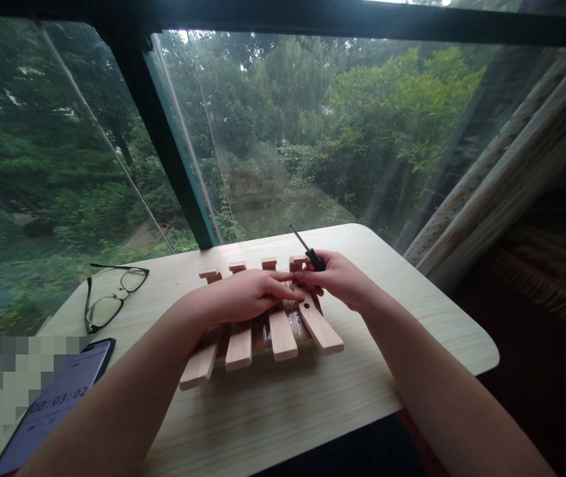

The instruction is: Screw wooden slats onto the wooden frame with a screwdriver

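Observation:
A small screwdriver (316, 260) with a black handle and thin metal shaft is in my right hand (339, 278). Its tip points up and away to the left, off the wood. That hand's fingertips are curled at the upper part of the rightmost wooden slat (323, 331), which has dark holes in it. Lying across the tops of the other pale slats (283, 334) is my left hand (248, 296), index and middle fingers stretched toward the rightmost slat. Several slats fan out with raised blocks (268, 263) at their far ends. Something clear and shiny shows between them; the left hand hides part of it.
Eyeglasses (114, 301) rest on the light wooden table (362, 391) at the left. Nearer me lies a phone (64, 391) showing a running-time display, partly behind my left forearm. A window (283, 132) borders the table's far edge, with a curtain (502, 152) at the right.

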Demonstrator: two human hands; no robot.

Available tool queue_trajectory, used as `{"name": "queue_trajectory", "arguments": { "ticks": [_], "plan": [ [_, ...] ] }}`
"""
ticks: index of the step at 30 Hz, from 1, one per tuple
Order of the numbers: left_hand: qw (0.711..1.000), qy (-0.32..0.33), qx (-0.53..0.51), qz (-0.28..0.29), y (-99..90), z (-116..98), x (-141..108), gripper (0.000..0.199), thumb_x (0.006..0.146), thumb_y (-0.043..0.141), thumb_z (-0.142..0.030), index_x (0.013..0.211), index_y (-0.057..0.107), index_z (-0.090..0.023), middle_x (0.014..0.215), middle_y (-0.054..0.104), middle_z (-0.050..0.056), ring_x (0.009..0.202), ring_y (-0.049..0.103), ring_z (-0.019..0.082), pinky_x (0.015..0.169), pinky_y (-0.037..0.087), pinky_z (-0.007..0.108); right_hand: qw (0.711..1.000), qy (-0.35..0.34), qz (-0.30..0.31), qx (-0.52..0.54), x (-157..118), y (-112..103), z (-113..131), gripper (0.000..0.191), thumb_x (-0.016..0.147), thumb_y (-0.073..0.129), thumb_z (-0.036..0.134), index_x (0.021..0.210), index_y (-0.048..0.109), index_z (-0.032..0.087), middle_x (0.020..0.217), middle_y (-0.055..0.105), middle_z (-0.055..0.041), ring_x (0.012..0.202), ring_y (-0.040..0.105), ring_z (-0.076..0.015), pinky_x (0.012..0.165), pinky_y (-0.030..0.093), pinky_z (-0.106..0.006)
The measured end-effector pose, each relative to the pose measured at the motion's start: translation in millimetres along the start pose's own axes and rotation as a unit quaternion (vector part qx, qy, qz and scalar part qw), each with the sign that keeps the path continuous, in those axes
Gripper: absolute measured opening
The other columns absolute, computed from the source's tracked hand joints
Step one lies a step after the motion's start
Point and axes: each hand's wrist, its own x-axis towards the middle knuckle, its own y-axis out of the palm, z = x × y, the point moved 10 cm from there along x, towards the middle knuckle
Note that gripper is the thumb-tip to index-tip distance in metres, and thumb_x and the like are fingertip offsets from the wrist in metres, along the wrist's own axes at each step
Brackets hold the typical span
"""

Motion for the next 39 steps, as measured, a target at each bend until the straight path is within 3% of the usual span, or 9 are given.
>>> {"name": "queue_trajectory", "arguments": {
  "ticks": [6, 10, 14, 22, 28, 36, 39],
  "plan": [
    [0.999, -0.003, 0.052, -0.009, 2.4, 3.0, 5.8, 0.055, 0.086, 0.041, -0.008, 0.129, 0.059, -0.038, 0.153, 0.037, -0.008, 0.121, 0.056, 0.019, 0.104, 0.041, 0.029, 1.0, -0.008, -0.021, 0.022, 2.6, -6.4, 1.6, 0.033, 0.059, 0.08, 0.034, 0.077, 0.06, 0.014, 0.062, 0.058, 0.004, 0.05, 0.048, -0.0068, 0.045, 0.037, -0.022],
    [0.997, -0.028, 0.061, -0.039, -2.3, 9.8, 8.9, 0.058, 0.084, 0.04, -0.008, 0.131, 0.056, -0.037, 0.147, 0.048, -0.006, 0.122, 0.056, 0.019, 0.106, 0.04, 0.032, 0.999, -0.003, -0.038, 0.009, 5.1, -11.2, -2.4, 0.034, 0.059, 0.08, 0.032, 0.081, 0.063, 0.013, 0.065, 0.059, 0.0025, 0.054, 0.051, -0.0085, 0.046, 0.039, -0.023],
    [0.992, -0.076, 0.058, -0.08, -9.6, 18.2, 8.1, 0.052, 0.085, 0.041, -0.013, 0.133, 0.055, -0.03, 0.129, 0.064, 0.002, 0.114, 0.06, 0.021, 0.098, 0.046, 0.033, 0.999, -0.012, -0.036, 0.01, 5.6, -11.2, -1.5, 0.031, 0.062, 0.079, 0.034, 0.08, 0.063, 0.014, 0.068, 0.06, 0.0019, 0.056, 0.052, -0.0081, 0.049, 0.04, -0.022],
    [0.989, -0.078, 0.091, -0.09, -11.7, 14.6, 7.3, 0.048, 0.086, 0.039, -0.016, 0.129, 0.058, -0.029, 0.122, 0.067, 0.004, 0.107, 0.063, 0.023, 0.091, 0.049, 0.032, 0.999, 0.007, -0.008, 0.031, 2.9, 0.2, -3.1, 0.038, 0.058, 0.084, 0.037, 0.077, 0.061, 0.014, 0.063, 0.058, 0.0038, 0.053, 0.052, -0.0073, 0.048, 0.041, -0.022],
    [0.992, -0.075, 0.074, -0.073, -11.2, 13.7, 6.9, 0.046, 0.085, 0.041, -0.015, 0.122, 0.065, -0.029, 0.118, 0.069, 0.003, 0.104, 0.063, 0.023, 0.09, 0.048, 0.031, 0.999, 0.011, -0.02, 0.036, 0.5, 2.8, -2.6, 0.041, 0.053, 0.086, 0.035, 0.078, 0.06, 0.015, 0.062, 0.057, 0.0039, 0.054, 0.052, -0.0084, 0.048, 0.043, -0.023],
    [0.993, -0.072, 0.063, -0.069, -11.8, 10.5, 6.0, 0.044, 0.087, 0.041, -0.017, 0.123, 0.064, -0.026, 0.118, 0.069, 0.005, 0.104, 0.063, 0.022, 0.093, 0.048, 0.032, 0.999, 0.003, -0.037, 0.005, 0.5, -0.2, -2.8, 0.035, 0.058, 0.082, 0.036, 0.071, 0.055, 0.017, 0.057, 0.051, 0.0066, 0.049, 0.043, -0.0056, 0.042, 0.033, -0.02],
    [0.998, -0.036, 0.035, -0.032, -6.3, 2.7, 3.7, 0.046, 0.088, 0.038, -0.014, 0.124, 0.063, -0.027, 0.13, 0.062, 0.003, 0.112, 0.059, 0.02, 0.099, 0.045, 0.03, 1.0, 0.007, -0.028, 0.008, 0.6, 0.0, -4.3, 0.036, 0.058, 0.082, 0.037, 0.072, 0.055, 0.017, 0.056, 0.05, 0.0072, 0.05, 0.045, -0.0064, 0.045, 0.036, -0.021]
  ]
}}
